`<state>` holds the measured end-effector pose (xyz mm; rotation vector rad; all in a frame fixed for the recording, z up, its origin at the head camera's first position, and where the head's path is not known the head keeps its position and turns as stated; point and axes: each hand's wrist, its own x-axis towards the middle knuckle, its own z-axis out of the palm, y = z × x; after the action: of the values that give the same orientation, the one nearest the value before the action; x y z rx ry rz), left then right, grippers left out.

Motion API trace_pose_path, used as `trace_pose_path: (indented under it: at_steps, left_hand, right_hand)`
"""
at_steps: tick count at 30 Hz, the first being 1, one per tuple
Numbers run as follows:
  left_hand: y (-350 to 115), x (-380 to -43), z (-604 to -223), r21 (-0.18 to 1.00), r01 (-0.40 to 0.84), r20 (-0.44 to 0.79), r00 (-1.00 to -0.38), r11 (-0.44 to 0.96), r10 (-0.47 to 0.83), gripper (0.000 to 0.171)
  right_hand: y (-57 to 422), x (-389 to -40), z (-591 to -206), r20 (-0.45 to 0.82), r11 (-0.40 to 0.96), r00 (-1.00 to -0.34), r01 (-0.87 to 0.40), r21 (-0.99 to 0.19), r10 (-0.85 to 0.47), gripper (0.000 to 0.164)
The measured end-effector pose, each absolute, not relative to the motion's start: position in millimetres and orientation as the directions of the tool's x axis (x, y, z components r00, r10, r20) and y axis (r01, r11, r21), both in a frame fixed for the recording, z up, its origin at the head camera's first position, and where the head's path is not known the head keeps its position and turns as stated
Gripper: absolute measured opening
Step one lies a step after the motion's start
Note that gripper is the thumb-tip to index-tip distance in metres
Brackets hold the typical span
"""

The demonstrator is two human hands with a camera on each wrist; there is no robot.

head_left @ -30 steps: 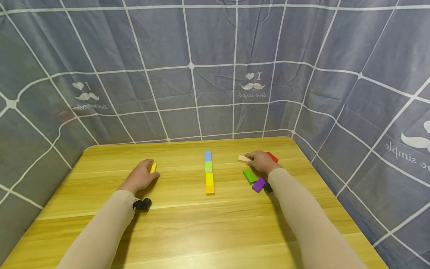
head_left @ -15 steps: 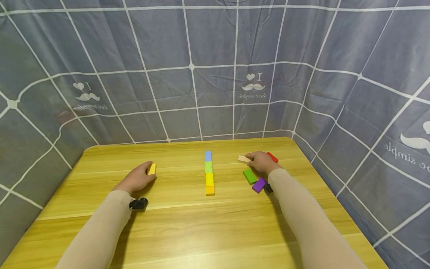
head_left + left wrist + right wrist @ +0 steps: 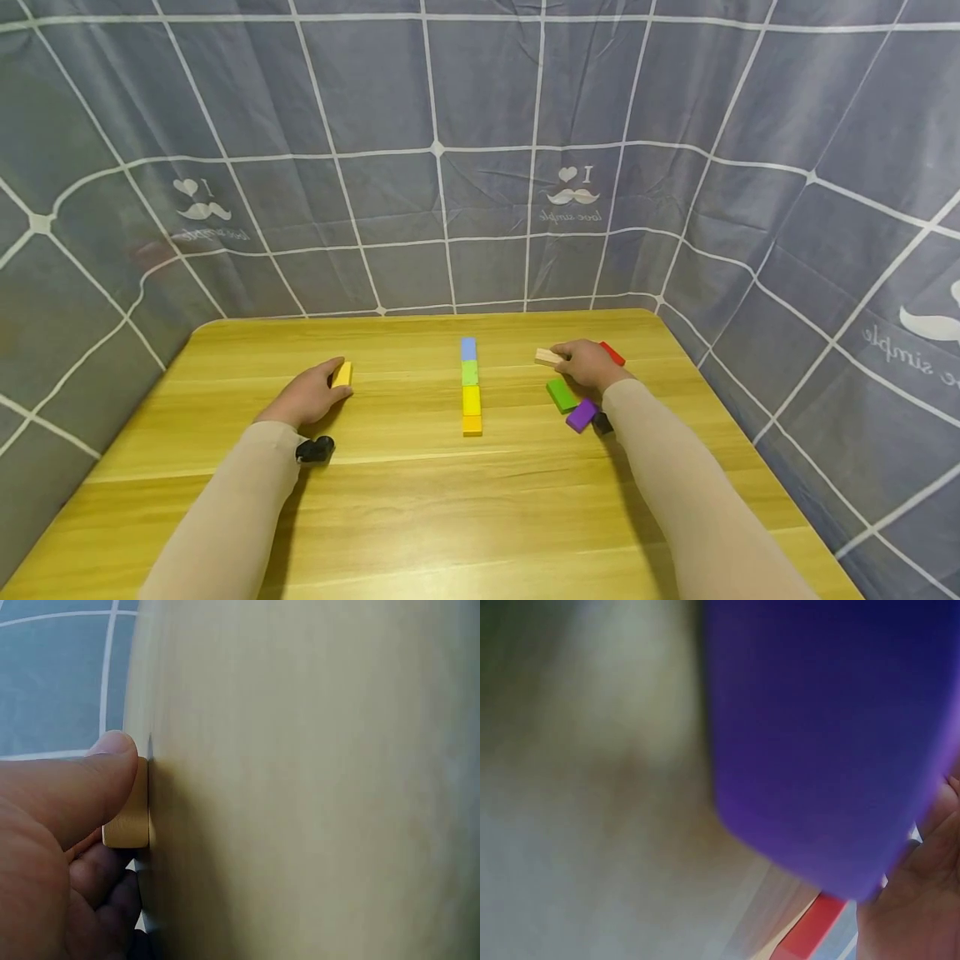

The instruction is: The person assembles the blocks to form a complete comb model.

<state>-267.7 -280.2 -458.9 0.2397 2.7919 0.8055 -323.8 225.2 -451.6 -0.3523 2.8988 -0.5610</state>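
On the left side of the table, my left hand (image 3: 303, 396) pinches a yellow block (image 3: 342, 374) between thumb and fingers. The left wrist view shows the thumb along that block's near side and the other fingers curled beyond it. Over on the right, my right hand (image 3: 588, 364) holds the end of a plain wooden block (image 3: 546, 357) low at the tabletop. A green block (image 3: 562, 396) and a purple block (image 3: 582, 415) lie below this hand, and a red block (image 3: 612, 353) lies just behind it. The purple block covers much of the right wrist view, hiding the held block there.
Between the hands runs a straight line of blocks: blue (image 3: 468, 348), light green (image 3: 469, 372), yellow (image 3: 471, 400) and orange-yellow (image 3: 472, 426). A grey gridded curtain (image 3: 480, 200) hangs behind and beside the wooden table (image 3: 420, 517).
My left hand has shifted slightly left, and more of its yellow block shows. My right hand keeps its place on the plain wooden block. The head view has tilted a little.
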Motion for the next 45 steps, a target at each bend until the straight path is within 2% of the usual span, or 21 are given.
trace_pose_path:
  at_steps: [45]
  left_hand:
    - [-277.0,-267.6,-461.7,0.552,0.058,-0.195,-0.961,0.832,0.196,0.076]
  right_hand:
    - [228.7,-326.1,-455.8,-0.117,0.898,-0.956,-0.205,-0.39,-0.269,0.047]
